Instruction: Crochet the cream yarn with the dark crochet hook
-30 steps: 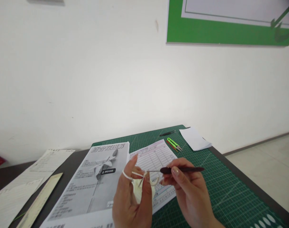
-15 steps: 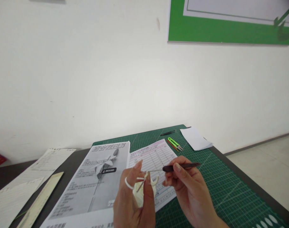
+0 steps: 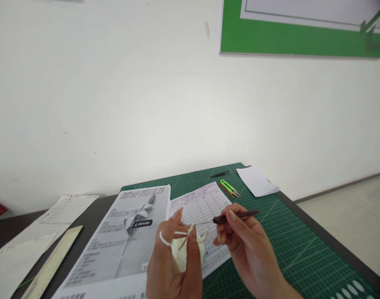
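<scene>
My left hand (image 3: 165,261) is closed, pinching a small pale cream piece of crochet (image 3: 179,254) between thumb and fingers. White yarn (image 3: 164,239) loops round its index finger and runs to the work. A short thin brownish strand or stick shows at the pinch; I cannot make out which. In my right hand (image 3: 250,245) is a crochet hook with a dark handle (image 3: 235,217), gripped like a pen. Its thin metal shaft points left and meets the crochet at my left fingertips. The hook's very tip is hidden there.
Beneath lies a green cutting mat (image 3: 289,232) with a printed picture sheet (image 3: 105,249) and a ruled form (image 3: 205,199). Behind are green thread snips (image 3: 229,187), dark tweezers (image 3: 220,174) and white paper (image 3: 257,182). A ruler (image 3: 57,257) and handwritten sheets (image 3: 62,211) lie left.
Both hands have shifted slightly left, together with the hook and the crochet. My grips look the same, and the hook's shaft still meets the work.
</scene>
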The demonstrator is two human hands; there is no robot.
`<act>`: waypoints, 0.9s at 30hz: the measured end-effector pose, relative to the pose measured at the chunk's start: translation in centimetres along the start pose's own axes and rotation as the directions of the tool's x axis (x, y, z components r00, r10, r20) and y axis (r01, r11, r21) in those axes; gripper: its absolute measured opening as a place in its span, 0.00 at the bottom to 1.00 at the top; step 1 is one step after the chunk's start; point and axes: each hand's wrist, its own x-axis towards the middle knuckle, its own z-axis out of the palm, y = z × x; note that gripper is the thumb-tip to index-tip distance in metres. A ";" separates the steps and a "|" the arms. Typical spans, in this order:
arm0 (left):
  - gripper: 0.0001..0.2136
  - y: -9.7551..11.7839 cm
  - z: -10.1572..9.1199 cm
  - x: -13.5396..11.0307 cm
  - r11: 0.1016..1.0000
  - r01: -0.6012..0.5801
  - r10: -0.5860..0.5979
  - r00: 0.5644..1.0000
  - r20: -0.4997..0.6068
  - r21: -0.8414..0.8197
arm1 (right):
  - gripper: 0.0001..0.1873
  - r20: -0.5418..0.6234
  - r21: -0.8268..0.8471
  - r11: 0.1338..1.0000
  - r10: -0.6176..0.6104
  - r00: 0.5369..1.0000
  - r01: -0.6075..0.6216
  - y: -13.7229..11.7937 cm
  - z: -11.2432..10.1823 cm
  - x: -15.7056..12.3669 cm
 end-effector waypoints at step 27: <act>0.28 2.2 0.8 0.5 0.518 0.704 -0.624 0.700 0.349 -0.486 | 0.11 0.278 -0.589 0.602 -0.474 0.835 0.538 1.1 -0.2 -1.4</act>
